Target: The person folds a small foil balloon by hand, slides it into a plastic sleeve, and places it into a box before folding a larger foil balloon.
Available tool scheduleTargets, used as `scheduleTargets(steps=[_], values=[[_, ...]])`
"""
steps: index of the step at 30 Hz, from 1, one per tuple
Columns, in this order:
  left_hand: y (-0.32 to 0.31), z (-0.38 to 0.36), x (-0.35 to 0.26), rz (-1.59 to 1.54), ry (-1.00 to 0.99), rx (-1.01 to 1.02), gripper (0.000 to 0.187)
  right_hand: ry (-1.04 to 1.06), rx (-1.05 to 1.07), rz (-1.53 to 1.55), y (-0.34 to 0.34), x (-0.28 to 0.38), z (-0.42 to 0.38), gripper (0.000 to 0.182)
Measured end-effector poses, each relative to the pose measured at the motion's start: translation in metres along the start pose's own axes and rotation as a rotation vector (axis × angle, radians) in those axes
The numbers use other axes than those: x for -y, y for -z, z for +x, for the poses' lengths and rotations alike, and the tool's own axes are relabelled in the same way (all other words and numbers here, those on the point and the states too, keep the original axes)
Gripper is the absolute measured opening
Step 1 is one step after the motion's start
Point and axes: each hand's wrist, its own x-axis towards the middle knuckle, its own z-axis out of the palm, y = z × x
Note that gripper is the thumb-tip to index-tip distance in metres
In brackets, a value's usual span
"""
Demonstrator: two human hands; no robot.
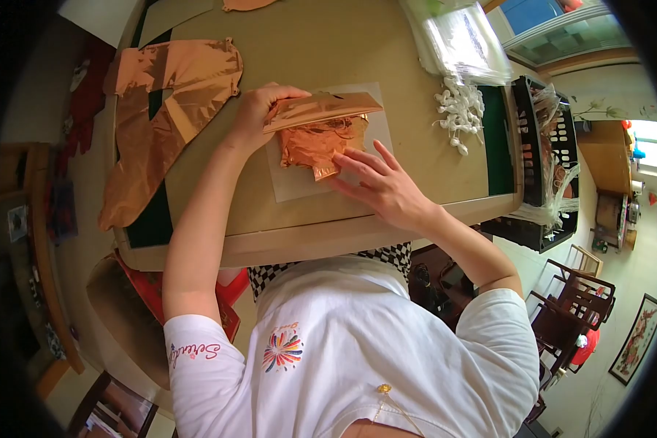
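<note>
holding copper-coloured foil (323,137), left hand (255,115) partly hidden

White T-shirt (394,328), colourful burst print (282,352), red sleeve script (195,352); checked bottoms (396,257); gold pendant (384,388).

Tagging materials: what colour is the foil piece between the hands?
Shiny copper-orange; the foil piece shows best in the head view.

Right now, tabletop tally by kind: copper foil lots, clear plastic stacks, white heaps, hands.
Copper foil lots: 3 (handled lot, left lot, far-edge lot)
Clear plastic stack: 1
White heap: 1
Hands: 2 (left hand, right hand)
Total: 7
</note>
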Motion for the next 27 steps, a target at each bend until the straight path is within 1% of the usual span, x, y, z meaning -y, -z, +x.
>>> scheduleTargets(steps=[1, 7, 10, 13, 16, 19, 22, 25, 27], values=[[0.000, 0.000, -0.001, 0.001, 0.012, 0.003, 0.032, -0.010, -0.003, 0.011, -0.001, -0.001, 0.001, 0.060], [0.002, 0.000, -0.008, 0.041, -0.011, 0.002, 0.031, -0.035, -0.089, 0.096, 0.003, -0.009, 0.011, 0.060], [0.002, -0.001, -0.008, 0.077, -0.059, -0.022, 0.031, -0.049, -0.149, 0.164, 0.001, -0.014, 0.021, 0.055], [0.001, 0.000, -0.005, 0.021, -0.016, -0.013, 0.032, -0.057, -0.286, 0.211, -0.003, -0.014, 0.033, 0.051], [0.003, 0.000, -0.012, 0.123, -0.026, -0.010, 0.033, -0.140, -0.390, 0.201, -0.013, -0.014, 0.043, 0.050], [0.003, 0.000, -0.009, 0.091, -0.015, -0.005, 0.033, -0.221, -0.427, 0.112, -0.019, -0.016, 0.051, 0.047], [0.004, 0.001, -0.011, 0.112, -0.022, 0.001, 0.033, -0.263, -0.433, 0.008, -0.021, -0.017, 0.057, 0.045], [0.004, 0.000, -0.013, 0.106, -0.025, -0.006, 0.033, -0.295, -0.455, 0.025, -0.025, -0.015, 0.058, 0.042], [0.005, 0.000, -0.015, 0.135, -0.020, -0.003, 0.034, -0.376, -0.453, 0.008, -0.022, -0.011, 0.054, 0.041]])
